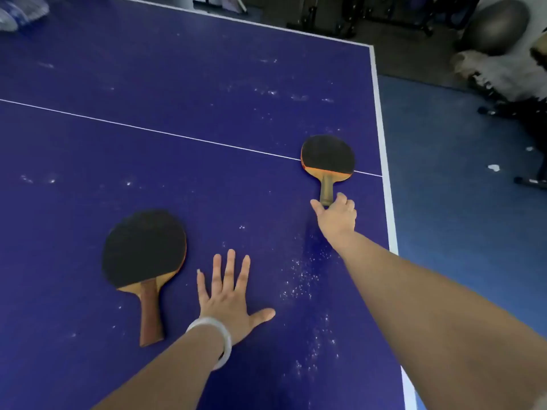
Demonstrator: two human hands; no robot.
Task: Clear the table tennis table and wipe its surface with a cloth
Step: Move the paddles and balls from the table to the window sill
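Observation:
The blue table tennis table (183, 84) fills most of the view, speckled with white dust. A black-faced paddle (327, 158) lies near the right edge on the white centre line. My right hand (336, 216) reaches its wooden handle end, fingers curling around the tip. A second, larger-looking black paddle (143, 248) with a reddish-brown handle lies near me at the left. My left hand (229, 294) rests flat on the table just right of that paddle, fingers spread, holding nothing. A pale bangle sits on that wrist.
A crumpled clear plastic item with blue print (20, 11) lies at the table's far left corner. Beyond the right edge are blue floor (450, 187), white scraps (493, 167), a grey exercise ball (497, 26) and dark equipment frames.

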